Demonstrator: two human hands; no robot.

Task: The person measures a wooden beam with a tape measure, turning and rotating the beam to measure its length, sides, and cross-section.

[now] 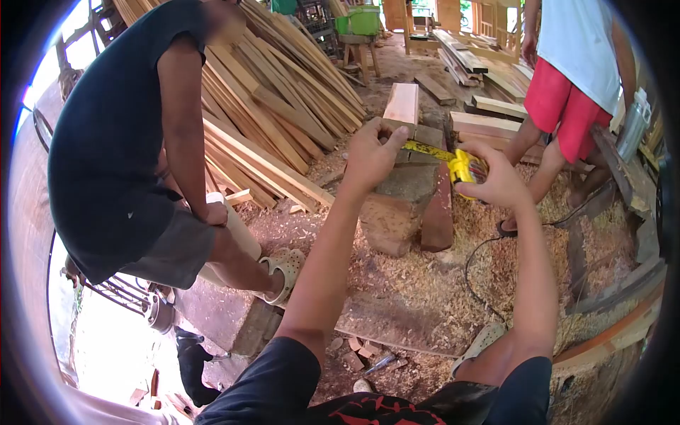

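A yellow tape measure (467, 168) is in my right hand (498, 177), its fingers wrapped round the case. A short length of yellow blade (428, 150) runs from the case to my left hand (373, 154), where thumb and forefinger pinch its end. Both hands are over a thick wooden block (401, 203). Just beyond my left hand, a pale plank (402, 103) points away from me. A reddish board (438, 216) leans against the right side of the block.
A person in a dark shirt (113, 142) sits at the left. Another in red shorts (563, 106) stands at the right. Long boards (283, 106) lie stacked behind. A black cable (469, 265) crosses the shavings. A metal bottle (632, 127) stands far right.
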